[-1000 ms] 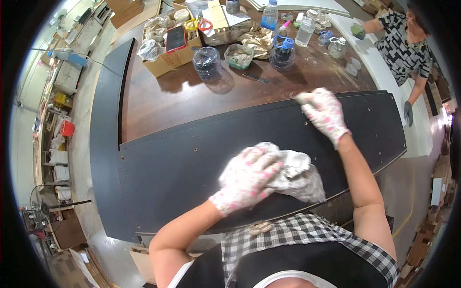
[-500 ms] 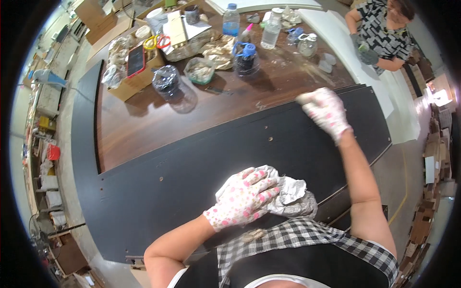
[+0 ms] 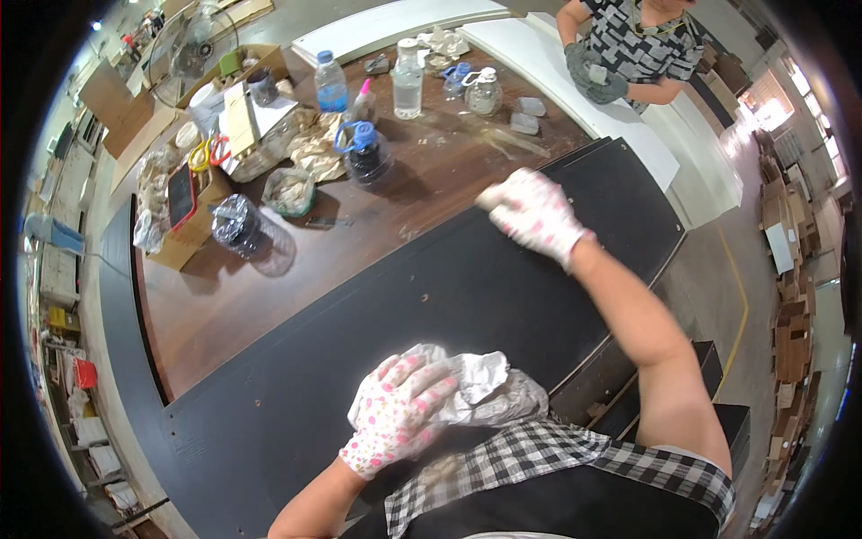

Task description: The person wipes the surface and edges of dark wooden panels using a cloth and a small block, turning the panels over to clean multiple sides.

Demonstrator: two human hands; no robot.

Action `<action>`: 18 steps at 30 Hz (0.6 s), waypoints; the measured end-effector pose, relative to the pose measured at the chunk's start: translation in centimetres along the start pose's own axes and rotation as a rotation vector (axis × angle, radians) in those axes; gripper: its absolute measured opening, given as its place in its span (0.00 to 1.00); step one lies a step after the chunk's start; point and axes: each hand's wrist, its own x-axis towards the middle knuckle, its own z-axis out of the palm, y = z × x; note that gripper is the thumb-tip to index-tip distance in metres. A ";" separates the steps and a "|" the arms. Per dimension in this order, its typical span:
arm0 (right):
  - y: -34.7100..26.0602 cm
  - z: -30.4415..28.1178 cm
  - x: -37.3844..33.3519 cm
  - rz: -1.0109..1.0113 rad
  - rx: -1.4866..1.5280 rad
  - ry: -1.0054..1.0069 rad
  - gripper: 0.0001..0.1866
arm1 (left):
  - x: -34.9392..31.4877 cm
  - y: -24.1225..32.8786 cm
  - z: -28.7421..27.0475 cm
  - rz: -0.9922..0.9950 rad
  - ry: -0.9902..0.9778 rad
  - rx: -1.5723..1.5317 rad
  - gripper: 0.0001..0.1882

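Note:
In a white glove with pink dots, my left hand (image 3: 400,409) lies over a crumpled grey-white rag (image 3: 507,395), its fingers bent onto the bunched material. The rag sits on a long black panel (image 3: 332,359), close to my checked apron. My right hand (image 3: 539,216), gloved alike, is closed at the panel's far edge. Something small and tan shows at its fingertips, too blurred to name. Small holes dot the panel's surface.
A brown wood-grain board (image 3: 233,314) carries a blue-lidded jar (image 3: 366,162), a wrapped plastic jar (image 3: 247,234), bottles and a cardboard box (image 3: 202,220) of odds and ends. White panels (image 3: 584,99) lie beyond. A co-worker (image 3: 633,54) in grey gloves stands at the far right.
The view has swung, so the board and its contents sit further left. My right hand stays closed at the panel's far edge. My left hand stays on the rag, its fingers turned more upward.

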 end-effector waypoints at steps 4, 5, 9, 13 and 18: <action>2.1 -0.5 -0.2 -0.041 0.001 0.064 0.08 | 0.0 1.2 0.6 -0.115 0.091 0.063 0.30; 6.3 -1.4 -0.1 0.046 -0.080 0.043 0.08 | 0.3 1.7 0.9 -0.160 0.124 0.089 0.30; 23.9 -3.6 -1.9 0.538 -0.094 -0.039 0.09 | 4.7 2.8 2.7 -0.243 0.194 0.137 0.29; 16.3 -2.6 -1.0 0.107 -0.008 0.008 0.10 | 11.0 3.2 4.1 -0.268 0.241 0.168 0.28; 23.9 -4.0 -1.4 0.125 0.060 -0.054 0.13 | 18.3 3.6 5.4 -0.226 0.266 0.186 0.29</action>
